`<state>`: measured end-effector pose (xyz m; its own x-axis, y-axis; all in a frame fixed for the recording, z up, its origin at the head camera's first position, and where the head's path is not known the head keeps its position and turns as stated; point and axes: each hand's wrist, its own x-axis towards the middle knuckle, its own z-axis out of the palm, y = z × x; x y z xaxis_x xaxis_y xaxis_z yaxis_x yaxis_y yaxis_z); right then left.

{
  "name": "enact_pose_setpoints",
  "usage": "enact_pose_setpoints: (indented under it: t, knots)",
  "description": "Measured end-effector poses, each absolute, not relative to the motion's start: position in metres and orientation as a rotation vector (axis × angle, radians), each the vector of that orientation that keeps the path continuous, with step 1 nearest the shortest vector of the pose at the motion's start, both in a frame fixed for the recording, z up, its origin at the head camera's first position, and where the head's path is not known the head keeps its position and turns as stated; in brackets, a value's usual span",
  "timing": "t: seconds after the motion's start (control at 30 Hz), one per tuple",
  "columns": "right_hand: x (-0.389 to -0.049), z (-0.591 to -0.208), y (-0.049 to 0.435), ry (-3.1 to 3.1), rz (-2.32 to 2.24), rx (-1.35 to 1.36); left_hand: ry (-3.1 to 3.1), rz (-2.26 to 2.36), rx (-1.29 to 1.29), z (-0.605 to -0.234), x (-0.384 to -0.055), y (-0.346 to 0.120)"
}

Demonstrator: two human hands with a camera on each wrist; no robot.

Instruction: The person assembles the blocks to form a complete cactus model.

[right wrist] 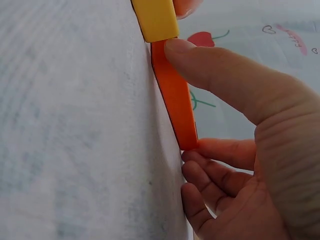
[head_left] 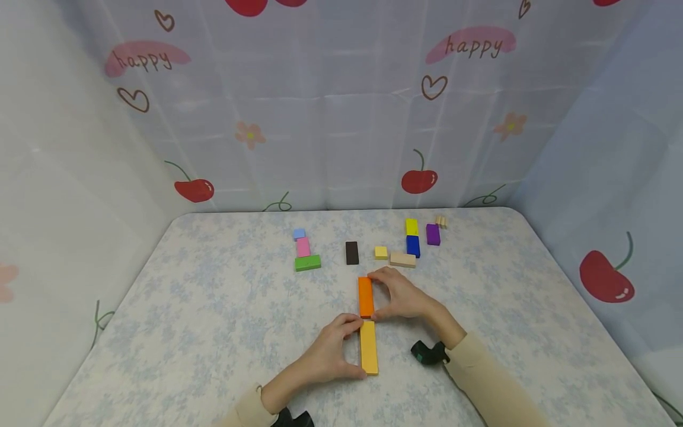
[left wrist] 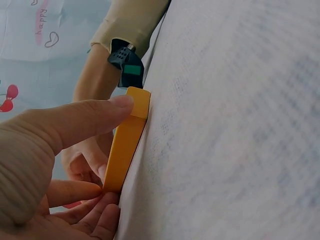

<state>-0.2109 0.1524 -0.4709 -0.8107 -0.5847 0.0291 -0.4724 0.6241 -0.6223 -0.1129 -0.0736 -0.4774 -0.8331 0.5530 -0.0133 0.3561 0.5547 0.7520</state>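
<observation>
A long yellow block [head_left: 369, 349] lies on the table, its length running away from me. My left hand [head_left: 332, 351] pinches it by its two ends, thumb at the near end and fingertips at the far end. Just beyond it, nearly in line, lies an orange block [head_left: 365, 298]. My right hand [head_left: 402, 295] holds that one end to end, thumb at its near end and index finger at the far end. In the right wrist view the orange block [right wrist: 175, 95] runs right up to the yellow block's end [right wrist: 157, 20].
Farther back on the left, blue, pink and green blocks [head_left: 308, 263] form a line. A dark brown block [head_left: 352, 253] lies behind the orange one. Toward the back right are a small yellow block [head_left: 380, 253], a beige block [head_left: 402, 260], a purple block [head_left: 433, 234] and others.
</observation>
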Motion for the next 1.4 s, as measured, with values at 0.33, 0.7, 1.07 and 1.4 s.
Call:
enact_pose_setpoints:
  t: [0.33, 0.7, 1.07, 1.4]
  knots:
    - [-0.2112, -0.4720, 0.1552, 2.617, -1.019, -0.869, 2.550, 1.128, 0.746, -0.4783, -0.1136, -0.0737]
    - [-0.2089, -0.4701, 0.1522, 2.638, -1.029, -0.876, 2.541, 1.181, 0.775, -0.4793, -0.1127, -0.0750]
    - [-0.2077, -0.4690, 0.1510, 2.624, -1.021, -0.876, 2.532, 1.190, 0.754, -0.4787, -0.1122, -0.0744]
    - [-0.2068, -0.4679, 0.1517, 2.625, -1.043, -0.853, 2.527, 1.195, 0.758, -0.4772, -0.1124, -0.0743]
